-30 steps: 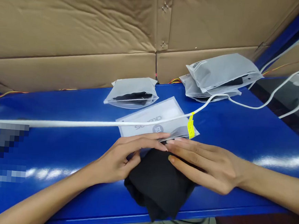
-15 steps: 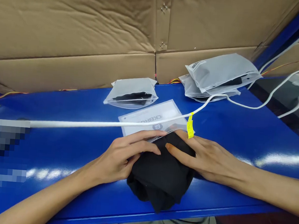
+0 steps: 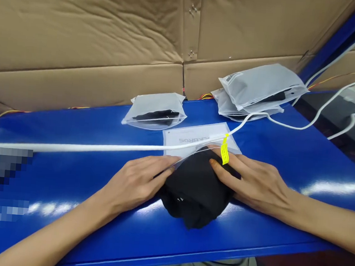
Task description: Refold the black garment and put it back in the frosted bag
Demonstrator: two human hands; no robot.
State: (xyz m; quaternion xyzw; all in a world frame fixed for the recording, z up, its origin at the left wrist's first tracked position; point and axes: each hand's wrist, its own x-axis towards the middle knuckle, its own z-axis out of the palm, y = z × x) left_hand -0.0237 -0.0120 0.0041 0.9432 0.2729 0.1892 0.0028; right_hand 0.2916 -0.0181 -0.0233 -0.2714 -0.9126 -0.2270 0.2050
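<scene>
A bunched black cloth [image 3: 199, 188], perhaps a garment, lies near the front of the blue table, its far end at the mouth of a frosted plastic bag [image 3: 177, 138] with printed letters. My left hand [image 3: 145, 175] pinches the bag's left edge between thumb and fingers, beside the cloth. My right hand [image 3: 248, 175] is closed on the cloth's right side, thumb on top; some of its fingers are hidden under the cloth and bag edge. How far the cloth reaches into the bag is hard to see.
A filled frosted bag [image 3: 158, 107] sits at the back, and stacked filled bags [image 3: 261, 88] lie at the back right. A white cable [image 3: 102, 147] with a yellow tag [image 3: 224, 151] crosses above the work. Cardboard [image 3: 87, 31] walls the rear of the blue table [image 3: 78, 174].
The bag has turned and shifted right, and the cloth has moved farther from the table's front edge. My left hand has gone from the cloth's top to the bag's left edge.
</scene>
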